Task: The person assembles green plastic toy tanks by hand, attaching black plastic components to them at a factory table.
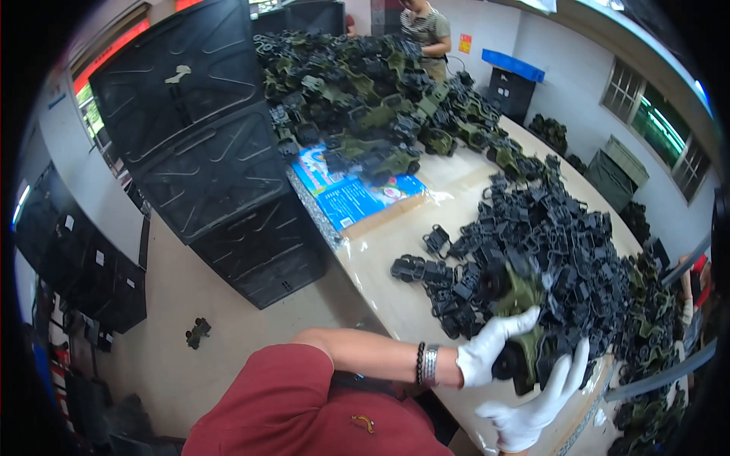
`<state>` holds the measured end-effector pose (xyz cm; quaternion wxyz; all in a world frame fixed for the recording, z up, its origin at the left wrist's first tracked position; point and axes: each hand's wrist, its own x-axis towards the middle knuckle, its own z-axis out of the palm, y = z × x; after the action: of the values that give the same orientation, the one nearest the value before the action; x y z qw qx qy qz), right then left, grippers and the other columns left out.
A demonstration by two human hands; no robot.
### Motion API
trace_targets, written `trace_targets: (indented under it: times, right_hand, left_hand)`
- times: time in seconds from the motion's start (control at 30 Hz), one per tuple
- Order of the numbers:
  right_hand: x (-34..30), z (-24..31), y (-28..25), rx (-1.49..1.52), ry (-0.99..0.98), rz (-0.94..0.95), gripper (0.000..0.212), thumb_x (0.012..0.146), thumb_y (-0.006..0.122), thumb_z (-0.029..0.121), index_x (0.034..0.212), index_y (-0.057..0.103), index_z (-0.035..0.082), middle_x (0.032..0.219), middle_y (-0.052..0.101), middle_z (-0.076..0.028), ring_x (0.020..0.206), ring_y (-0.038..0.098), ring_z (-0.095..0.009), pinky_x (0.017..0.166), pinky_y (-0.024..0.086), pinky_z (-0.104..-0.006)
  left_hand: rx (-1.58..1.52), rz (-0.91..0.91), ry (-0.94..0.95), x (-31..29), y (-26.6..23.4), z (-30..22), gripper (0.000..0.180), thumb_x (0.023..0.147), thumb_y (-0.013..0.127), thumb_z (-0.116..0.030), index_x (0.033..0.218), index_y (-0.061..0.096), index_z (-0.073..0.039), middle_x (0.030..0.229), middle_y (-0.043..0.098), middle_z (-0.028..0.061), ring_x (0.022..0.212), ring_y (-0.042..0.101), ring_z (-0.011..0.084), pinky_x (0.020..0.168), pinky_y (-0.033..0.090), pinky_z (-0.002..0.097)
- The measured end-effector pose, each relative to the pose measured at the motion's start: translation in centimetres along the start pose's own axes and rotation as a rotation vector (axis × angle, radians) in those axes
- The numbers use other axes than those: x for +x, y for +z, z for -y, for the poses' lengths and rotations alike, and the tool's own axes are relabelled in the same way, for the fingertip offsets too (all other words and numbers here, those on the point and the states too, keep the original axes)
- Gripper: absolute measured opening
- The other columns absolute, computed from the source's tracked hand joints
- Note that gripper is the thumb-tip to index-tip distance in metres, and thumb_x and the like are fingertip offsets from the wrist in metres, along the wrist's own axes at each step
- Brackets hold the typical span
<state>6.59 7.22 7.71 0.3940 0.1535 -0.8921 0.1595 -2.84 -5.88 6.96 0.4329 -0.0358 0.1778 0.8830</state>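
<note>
My left hand (493,346), in a white glove, is closed round a green toy jeep (525,296) with black wheels. The jeep is tilted over the table's near side, and part of it is smeared by motion. Beside its lower end is my right hand (534,410), also gloved in white, with fingers stretched and thumb apart. Whether its fingertips touch the jeep I cannot tell. Just beyond both hands lies a large heap of small black plastic frame parts (547,235).
A big pile of green toy jeeps (365,99) covers the table's far end. A blue printed cardboard sheet (357,199) lies before it. Black crates (205,152) stand stacked at the left. One toy vehicle (198,333) is on the floor. A person (427,34) stands at the far end.
</note>
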Motion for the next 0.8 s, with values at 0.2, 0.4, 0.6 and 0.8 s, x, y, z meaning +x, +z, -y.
trace_targets:
  times: [0.2,0.4,0.6,0.8]
  right_hand:
    - [-0.2,-0.7,2.7,0.009,-0.07,-0.114,0.063,0.087,0.065,0.064,0.12,0.059,0.011,0.124,0.06,-0.022,0.108,0.056,-0.043,0.089,0.048,-0.0522]
    - [0.3,-0.4,3.0,0.177,-0.055,0.005,0.073,0.081,0.063,0.074,0.117,0.06,0.01,0.123,0.061,-0.023,0.104,0.058,-0.042,0.087,0.049,-0.0503]
    - [0.6,1.0,1.0,0.433,0.142,0.031,0.075,0.089,0.069,0.056,0.139,0.053,0.003,0.148,0.049,-0.024,0.133,0.048,-0.041,0.112,0.037,-0.0501]
    - [0.0,0.6,0.9,0.364,0.214,0.069,0.058,0.094,0.067,0.044,0.132,0.057,0.001,0.143,0.053,-0.024,0.13,0.051,-0.04,0.111,0.038,-0.0488]
  left_hand:
    - [-0.263,-0.08,-0.122,-1.4,-3.1,3.5,0.04,0.096,0.063,-0.053,0.112,0.067,-0.016,0.103,0.069,0.0004,0.091,0.063,0.0167,0.08,0.052,0.0326]
    - [-0.223,-0.134,-0.164,-3.2,-4.4,3.0,0.053,0.092,0.064,-0.06,0.119,0.065,-0.014,0.117,0.068,0.005,0.108,0.06,0.0202,0.09,0.049,0.0393]
    - [0.142,-0.374,0.1,-7.4,-5.9,-10.0,0.059,0.092,0.064,-0.06,0.129,0.057,-0.014,0.133,0.062,0.0097,0.125,0.058,0.0288,0.111,0.039,0.0557]
    - [0.469,-0.128,1.22,-12.9,2.3,-46.8,0.103,0.084,0.038,-0.089,0.149,0.04,-0.01,0.149,0.047,0.0166,0.14,0.039,0.0363,0.115,0.036,0.0571]
